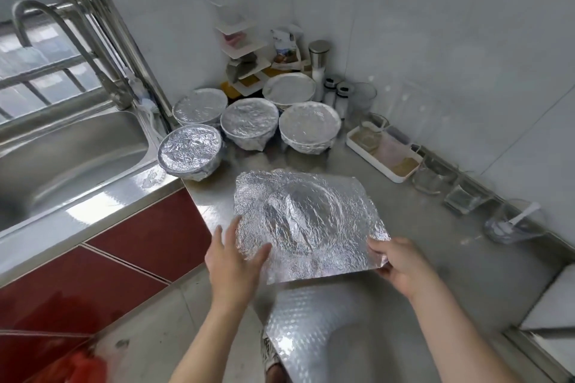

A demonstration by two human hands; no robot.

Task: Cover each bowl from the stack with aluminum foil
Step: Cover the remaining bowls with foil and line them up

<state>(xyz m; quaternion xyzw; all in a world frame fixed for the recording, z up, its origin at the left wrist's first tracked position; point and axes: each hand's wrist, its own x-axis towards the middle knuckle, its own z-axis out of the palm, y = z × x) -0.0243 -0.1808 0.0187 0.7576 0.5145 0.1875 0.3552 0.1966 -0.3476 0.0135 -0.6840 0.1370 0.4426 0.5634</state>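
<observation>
A crinkled sheet of aluminum foil (306, 224) lies draped over a bowl on the steel counter; the bowl under it is hidden and shows only as a round bulge. My right hand (396, 263) pinches the sheet's near right corner. My left hand (233, 256) is at the sheet's near left edge, fingers spread and touching the foil. Behind stand several foil-covered bowls: one by the sink (190, 151), one at the back left (200, 106), one in the middle (249, 121), one to the right (309, 127) and one at the back (289, 88).
A steel sink (71, 149) with a tap (74, 40) lies to the left. A white tray (384, 154), glass cups (431, 177) and condiment jars (337, 95) line the right wall and corner. A white rack (241, 53) fills the corner.
</observation>
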